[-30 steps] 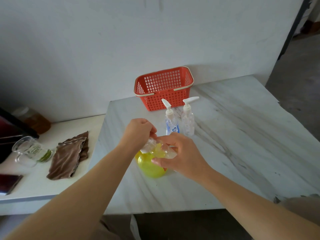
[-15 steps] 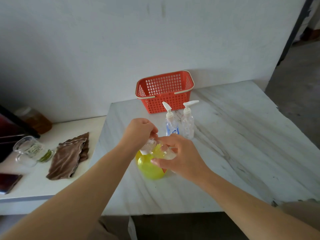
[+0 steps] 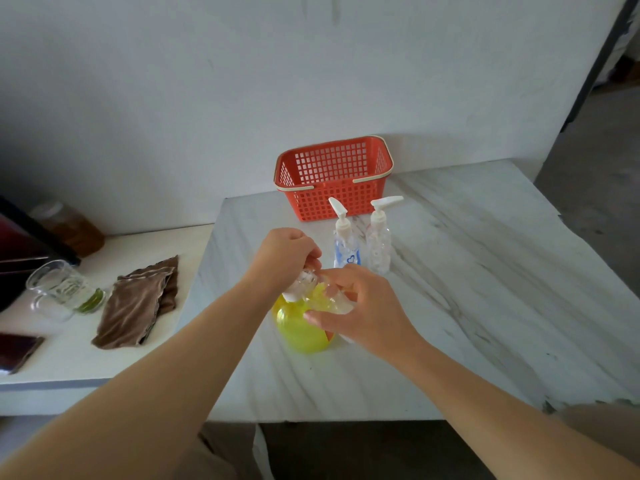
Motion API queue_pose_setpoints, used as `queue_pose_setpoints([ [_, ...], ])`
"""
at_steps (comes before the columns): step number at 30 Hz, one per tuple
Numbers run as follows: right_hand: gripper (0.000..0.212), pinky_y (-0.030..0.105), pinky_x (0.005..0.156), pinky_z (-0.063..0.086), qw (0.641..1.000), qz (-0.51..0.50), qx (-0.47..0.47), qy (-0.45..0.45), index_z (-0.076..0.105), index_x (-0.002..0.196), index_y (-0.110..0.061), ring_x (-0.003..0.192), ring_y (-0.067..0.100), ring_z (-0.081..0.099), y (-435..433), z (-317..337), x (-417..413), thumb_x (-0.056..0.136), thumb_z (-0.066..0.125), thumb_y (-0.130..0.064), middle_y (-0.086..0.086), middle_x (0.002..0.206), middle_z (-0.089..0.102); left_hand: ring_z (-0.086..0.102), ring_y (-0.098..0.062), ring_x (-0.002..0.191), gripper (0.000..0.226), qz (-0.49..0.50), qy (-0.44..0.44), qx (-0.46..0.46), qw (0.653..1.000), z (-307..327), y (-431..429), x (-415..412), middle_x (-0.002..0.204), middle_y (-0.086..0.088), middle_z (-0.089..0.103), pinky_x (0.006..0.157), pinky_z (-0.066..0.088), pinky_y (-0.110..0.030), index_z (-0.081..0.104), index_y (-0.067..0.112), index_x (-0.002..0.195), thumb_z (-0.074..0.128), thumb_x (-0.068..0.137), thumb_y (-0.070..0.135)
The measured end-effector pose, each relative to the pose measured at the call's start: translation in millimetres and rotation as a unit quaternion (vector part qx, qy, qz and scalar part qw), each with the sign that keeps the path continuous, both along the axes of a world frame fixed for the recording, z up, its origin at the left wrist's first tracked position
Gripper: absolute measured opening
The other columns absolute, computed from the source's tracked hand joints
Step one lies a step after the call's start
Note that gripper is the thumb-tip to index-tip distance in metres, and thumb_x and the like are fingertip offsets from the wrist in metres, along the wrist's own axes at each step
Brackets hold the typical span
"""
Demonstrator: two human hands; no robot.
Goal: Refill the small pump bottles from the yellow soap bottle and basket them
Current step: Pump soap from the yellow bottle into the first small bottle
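The left hand (image 3: 285, 259) pinched the pump cap (image 3: 302, 285) of a clear bottle (image 3: 333, 300), fingers curled tight. The right hand (image 3: 367, 317) gripped that bottle's body over the yellow bottle (image 3: 301, 332). Neither grip had shifted in the last second, so the cap was probably still being unscrewed and no refill had begun. The heart-label bottle (image 3: 347, 249) and the plain bottle (image 3: 380, 244) stood before the basket (image 3: 334, 202).
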State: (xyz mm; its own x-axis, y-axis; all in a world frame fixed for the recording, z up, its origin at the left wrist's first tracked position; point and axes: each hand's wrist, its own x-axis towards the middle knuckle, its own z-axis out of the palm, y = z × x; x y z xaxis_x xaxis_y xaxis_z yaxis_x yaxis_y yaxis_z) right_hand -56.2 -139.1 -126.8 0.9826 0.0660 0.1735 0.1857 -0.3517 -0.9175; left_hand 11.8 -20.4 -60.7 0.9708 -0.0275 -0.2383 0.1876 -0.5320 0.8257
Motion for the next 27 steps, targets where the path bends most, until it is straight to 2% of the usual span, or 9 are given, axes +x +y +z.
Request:
queue_pose_setpoints([
  [4, 0.043, 0.008, 0.074, 0.041, 1.000, -0.003, 0.003, -0.007, 0.064, 0.102, -0.048, 0.087, 0.001, 0.059, -1, 2, 1, 0.062, 0.079, -0.041, -0.011, 0.085, 0.061, 0.061, -0.019, 0.068, 0.019, -0.015, -0.037, -0.021, 0.999, 4, -3, -1, 0.068, -0.009, 0.067, 0.077, 0.053, -0.029, 0.064, 0.004, 0.078, 0.047, 0.087, 0.002],
  [8, 0.042, 0.014, 0.076, 0.045, 1.000, -0.002, 0.004, -0.005, 0.058, 0.093, -0.057, 0.084, 0.002, 0.059, -1, 2, 3, 0.061, 0.080, -0.042, -0.011, 0.084, 0.060, 0.061, -0.023, 0.066, 0.020, 0.002, 0.006, -0.027, 1.000, 0, 1, 0, 0.069, -0.011, 0.069, 0.073, 0.052, -0.032, 0.065, 0.004, 0.073, 0.049, 0.084, 0.003],
  [11, 0.048, 0.022, 0.077, 0.048, 1.000, -0.002, -0.015, 0.001, 0.065, 0.106, -0.047, 0.085, 0.005, 0.060, 1, -1, 3, 0.060, 0.079, -0.043, -0.009, 0.083, 0.060, 0.060, -0.025, 0.068, 0.019, 0.004, 0.013, -0.011, 1.000, -3, 4, -1, 0.071, -0.014, 0.069, 0.073, 0.050, -0.033, 0.065, 0.003, 0.072, 0.049, 0.082, 0.004],
  [16, 0.057, 0.025, 0.079, 0.049, 1.000, 0.000, -0.011, -0.003, 0.067, 0.111, -0.040, 0.086, 0.006, 0.059, 2, -3, 1, 0.056, 0.070, -0.055, -0.010, 0.082, 0.058, 0.060, -0.027, 0.070, 0.021, 0.006, 0.011, 0.004, 1.000, -6, 5, 2, 0.069, -0.013, 0.068, 0.078, 0.051, -0.037, 0.064, 0.004, 0.070, 0.047, 0.083, 0.004],
  [21, 0.053, 0.023, 0.078, 0.048, 1.000, -0.003, -0.019, 0.003, 0.067, 0.111, -0.037, 0.086, 0.005, 0.058, 1, 2, -2, 0.058, 0.073, -0.046, -0.008, 0.083, 0.059, 0.060, -0.027, 0.071, 0.021, 0.021, 0.006, 0.011, 1.000, -2, 3, -2, 0.075, -0.016, 0.070, 0.079, 0.051, -0.038, 0.063, 0.005, 0.068, 0.047, 0.082, 0.004],
  [27, 0.050, 0.021, 0.081, 0.048, 1.000, 0.002, 0.001, 0.001, 0.066, 0.110, -0.041, 0.090, 0.005, 0.060, 1, 5, -1, 0.060, 0.077, -0.042, -0.008, 0.085, 0.061, 0.060, -0.022, 0.068, 0.021, 0.012, -0.015, -0.006, 1.000, 3, 2, 0, 0.067, -0.008, 0.068, 0.078, 0.053, -0.035, 0.064, 0.006, 0.071, 0.049, 0.085, 0.003],
])
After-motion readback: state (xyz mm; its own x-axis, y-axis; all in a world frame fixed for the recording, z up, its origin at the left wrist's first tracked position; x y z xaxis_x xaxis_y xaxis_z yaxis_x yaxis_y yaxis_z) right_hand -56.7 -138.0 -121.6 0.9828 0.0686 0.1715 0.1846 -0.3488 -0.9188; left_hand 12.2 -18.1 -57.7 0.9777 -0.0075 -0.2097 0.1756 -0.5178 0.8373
